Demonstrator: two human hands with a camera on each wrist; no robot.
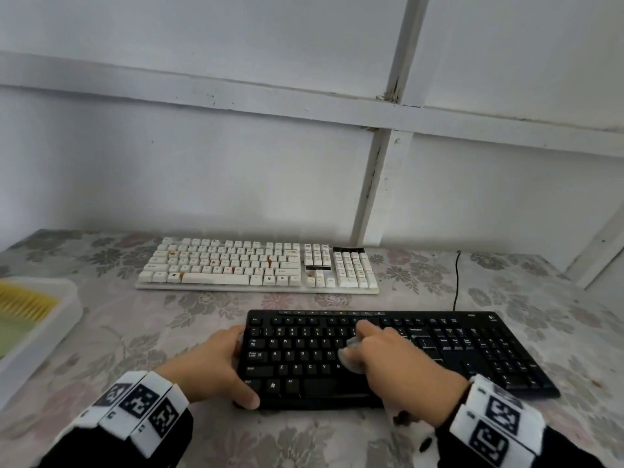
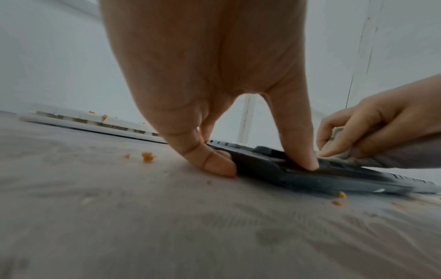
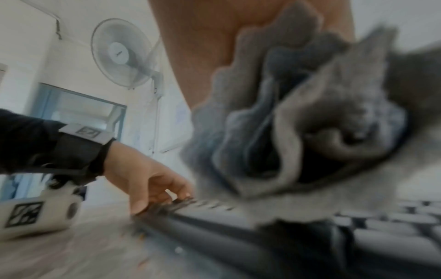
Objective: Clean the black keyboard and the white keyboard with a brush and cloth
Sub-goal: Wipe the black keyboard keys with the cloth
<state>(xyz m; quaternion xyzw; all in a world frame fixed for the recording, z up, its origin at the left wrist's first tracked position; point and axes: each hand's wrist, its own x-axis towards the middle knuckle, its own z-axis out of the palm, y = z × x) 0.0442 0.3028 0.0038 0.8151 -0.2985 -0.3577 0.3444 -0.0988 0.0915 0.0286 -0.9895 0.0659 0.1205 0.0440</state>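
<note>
The black keyboard (image 1: 472, 352) lies near the table's front, a little right of centre. My left hand (image 1: 216, 363) grips its left end, thumb on the front corner and fingers on the far corner (image 2: 281, 166). My right hand (image 1: 398, 359) holds a bunched grey cloth (image 1: 351, 358) pressed onto the middle keys. In the right wrist view the cloth (image 3: 298, 122) fills the frame above the black keys (image 3: 393, 222). The white keyboard (image 1: 256, 265) sits farther back, with orange stains on several keys. Its edge (image 2: 83, 122) shows in the left wrist view.
A white tray (image 1: 40, 319) with something yellow and bristly in it stands at the left edge. The black keyboard's cable (image 1: 457, 282) runs back toward the wall. Orange crumbs (image 2: 147, 156) lie on the floral tablecloth (image 1: 152, 319). A wall fan (image 3: 121, 52) shows in the right wrist view.
</note>
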